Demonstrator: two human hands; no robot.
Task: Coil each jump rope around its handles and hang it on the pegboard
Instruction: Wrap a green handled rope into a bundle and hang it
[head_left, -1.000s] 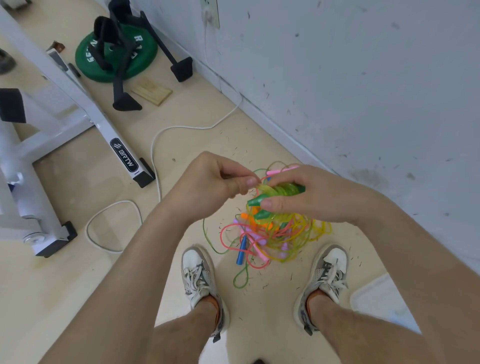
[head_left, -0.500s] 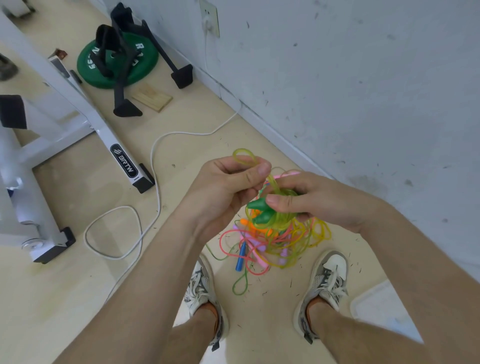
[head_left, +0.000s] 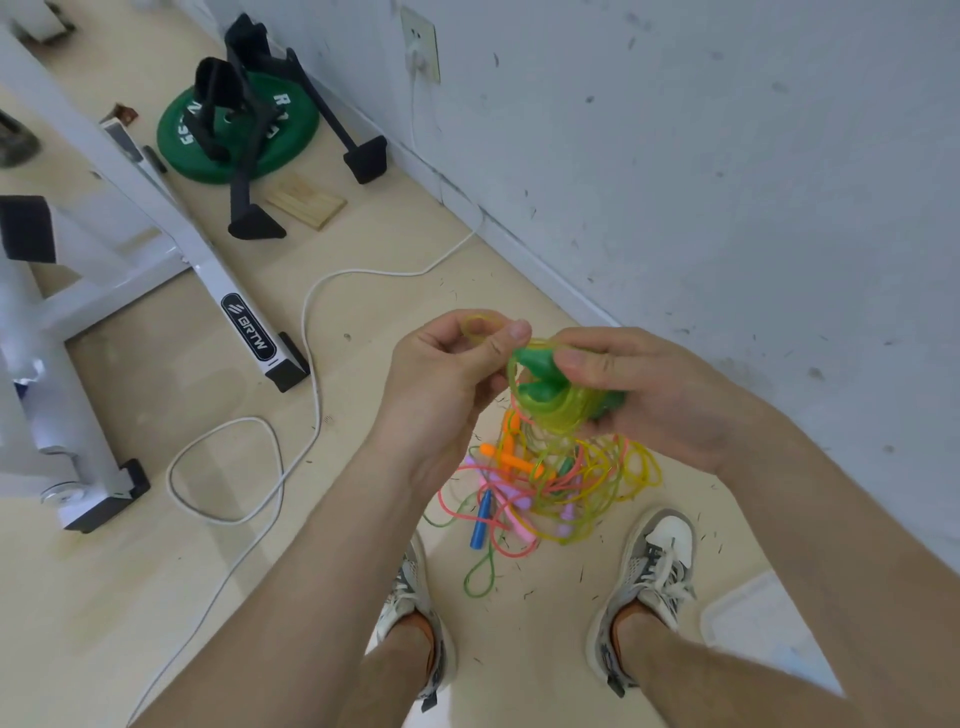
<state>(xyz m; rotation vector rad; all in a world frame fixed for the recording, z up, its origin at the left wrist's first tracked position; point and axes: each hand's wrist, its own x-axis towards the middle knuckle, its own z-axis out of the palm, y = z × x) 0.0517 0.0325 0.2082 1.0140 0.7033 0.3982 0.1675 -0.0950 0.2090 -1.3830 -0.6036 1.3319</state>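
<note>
A pale scuffed wall (head_left: 727, 156) is met by a light floor (head_left: 156, 597). A white equipment frame (head_left: 171, 228) is seen at the left, and a green weight plate (head_left: 296, 140) lies near the wall. A white cable (head_left: 306, 332) is looped across the floor. A tangled pile of jump ropes (head_left: 618, 483) is left on the floor between the person's shoes, well below both hands. The green handles (head_left: 540, 369) are gripped in the curled right hand (head_left: 639, 384), with the yellow-green rope (head_left: 563, 415) wound round them. A small loop of that rope is pinched between the thumb and fingers of the left hand (head_left: 441, 374), just beside the handles.
</note>
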